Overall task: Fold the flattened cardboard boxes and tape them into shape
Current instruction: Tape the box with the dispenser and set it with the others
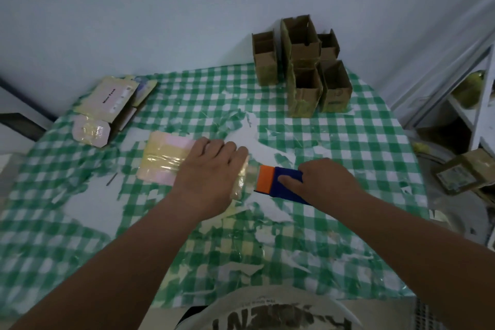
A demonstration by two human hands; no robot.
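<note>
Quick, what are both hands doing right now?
Left hand: open, pressing flat on the pink box.
Right hand: gripping the blue and orange tape dispenser, pulling tape from the box.

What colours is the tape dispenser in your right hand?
The tape dispenser is dark blue with an orange front end, seen best in the head view, gripped by the right hand.

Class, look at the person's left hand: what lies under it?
The left hand presses on the right end of a pink box banded with yellowish tape. The box's right end is hidden beneath the hand.
</note>
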